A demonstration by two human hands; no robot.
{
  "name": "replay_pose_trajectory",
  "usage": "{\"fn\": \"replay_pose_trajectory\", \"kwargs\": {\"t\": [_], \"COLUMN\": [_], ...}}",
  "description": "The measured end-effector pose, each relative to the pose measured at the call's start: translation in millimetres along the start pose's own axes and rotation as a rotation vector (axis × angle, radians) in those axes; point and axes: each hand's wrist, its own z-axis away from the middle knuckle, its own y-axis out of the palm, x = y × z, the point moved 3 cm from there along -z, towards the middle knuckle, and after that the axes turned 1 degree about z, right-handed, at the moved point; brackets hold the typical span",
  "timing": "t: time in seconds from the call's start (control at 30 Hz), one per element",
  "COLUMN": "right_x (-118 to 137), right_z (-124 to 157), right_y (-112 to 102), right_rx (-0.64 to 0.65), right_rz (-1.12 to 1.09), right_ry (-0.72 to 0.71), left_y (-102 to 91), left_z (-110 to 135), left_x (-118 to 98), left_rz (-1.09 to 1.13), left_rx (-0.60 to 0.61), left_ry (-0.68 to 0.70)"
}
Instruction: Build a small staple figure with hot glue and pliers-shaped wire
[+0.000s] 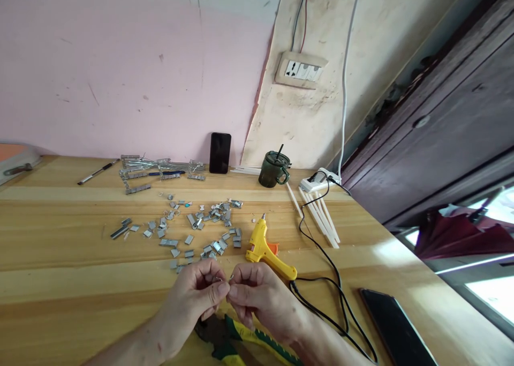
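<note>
My left hand (pixel 198 296) and my right hand (pixel 257 296) meet at the near edge of the wooden table (pixel 60 248), fingertips pinched together on a small metal piece (pixel 219 280) that barely shows. Under my hands lie pliers (pixel 241 339) with yellow and green handles. A yellow glue gun (pixel 267 248) lies just beyond my right hand, nozzle pointing away. Several small grey metal pieces (pixel 196 226) are scattered farther out.
A black cable (pixel 329 269) runs from the glue gun to a white power strip (pixel 319 183). White glue sticks (pixel 321 216), a dark green cup (pixel 274 169), a phone leaning on the wall (pixel 220 152), another phone (pixel 395 326) near right, metal strips (pixel 160 167) and a pen (pixel 96 173) are about.
</note>
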Motion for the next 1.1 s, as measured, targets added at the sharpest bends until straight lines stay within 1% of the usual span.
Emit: {"fn": "replay_pose_trajectory", "kwargs": {"t": [0.2, 0.3, 0.53, 0.73, 0.77, 0.83, 0.93, 1.03, 1.1], "right_x": [-2, -3, -6, -6, -4, 3, 15, 21, 22], "right_z": [-1, 0, -1, -1, 0, 2, 7, 11, 12], "right_y": [0, 0, 4, 3, 2, -1, -1, 3, 5], "right_rx": [-0.081, -0.108, -0.085, -0.063, -0.066, -0.116, -0.246, -0.34, -0.375], "right_rz": [-0.039, -0.056, -0.093, -0.024, 0.003, 0.101, 0.389, 0.722, 0.822], "right_ry": [-0.056, -0.064, 0.005, 0.045, 0.035, -0.037, -0.152, -0.164, -0.151], "left_y": [-7.8, -8.4, -4.7, -4.6, -4.9, -5.1, -2.5, 1.5, 3.4], "left_z": [0, -1, -1, -1, -1, -1, 0, 2, 2], "left_x": [0, -1, -4, -4, -6, -8, -11, -12, -12], "left_rz": [-0.11, -0.154, -0.17, -0.215, -0.231, -0.289, -0.401, -0.493, -0.532], "left_rx": [0.017, 0.005, -0.07, -0.051, -0.052, -0.06, -0.015, 0.039, 0.046], "left_ry": [0.09, 0.094, 0.064, 0.046, 0.045, 0.031, 0.003, -0.03, -0.057]}}
